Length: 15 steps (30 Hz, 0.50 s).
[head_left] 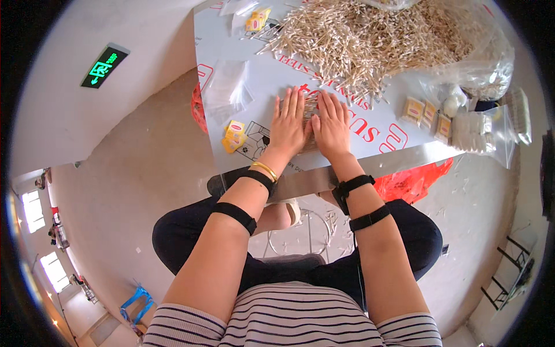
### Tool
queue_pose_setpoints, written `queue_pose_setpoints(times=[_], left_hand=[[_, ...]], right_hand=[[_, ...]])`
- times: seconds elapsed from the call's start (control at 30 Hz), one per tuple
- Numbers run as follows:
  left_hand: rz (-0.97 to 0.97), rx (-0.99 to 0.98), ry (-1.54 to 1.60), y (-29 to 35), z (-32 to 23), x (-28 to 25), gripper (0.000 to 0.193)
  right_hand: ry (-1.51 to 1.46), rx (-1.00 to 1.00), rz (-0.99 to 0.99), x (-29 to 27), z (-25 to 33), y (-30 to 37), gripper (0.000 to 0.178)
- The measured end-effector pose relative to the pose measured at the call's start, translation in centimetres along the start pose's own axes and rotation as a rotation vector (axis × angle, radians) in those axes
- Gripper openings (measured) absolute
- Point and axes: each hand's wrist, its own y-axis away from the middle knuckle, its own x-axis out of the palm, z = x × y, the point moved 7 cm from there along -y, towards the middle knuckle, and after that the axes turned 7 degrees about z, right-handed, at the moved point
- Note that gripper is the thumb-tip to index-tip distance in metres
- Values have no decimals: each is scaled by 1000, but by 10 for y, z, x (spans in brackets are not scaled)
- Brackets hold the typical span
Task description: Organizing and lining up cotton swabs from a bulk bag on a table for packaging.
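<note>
My left hand and my right hand lie side by side on the metal tabletop, palms down with fingers stretched out and pointing away from me. A small bunch of cotton swabs sits between and partly under them, its sticks running away from me. The thumbs almost meet over the bunch. Just beyond my fingertips begins a big heap of loose cotton swabs. Left of my left hand are yellow printed cards and a stack of clear plastic bags.
Small packed bags with yellow labels and clear bags of swabs line the table's right side. A large clear bag edges the heap. More yellow cards lie far left. A red plastic bag hangs below the front edge.
</note>
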Motion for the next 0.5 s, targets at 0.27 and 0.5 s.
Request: queue_pose_setpoints(times=[0.27, 0.5], left_hand=[[-27, 4, 20, 0, -3, 3, 71], [-8, -2, 11, -2, -6, 3, 67]], right_hand=[[1, -14, 71, 12, -2, -1, 62], [49, 31, 36, 11, -1, -7, 59]])
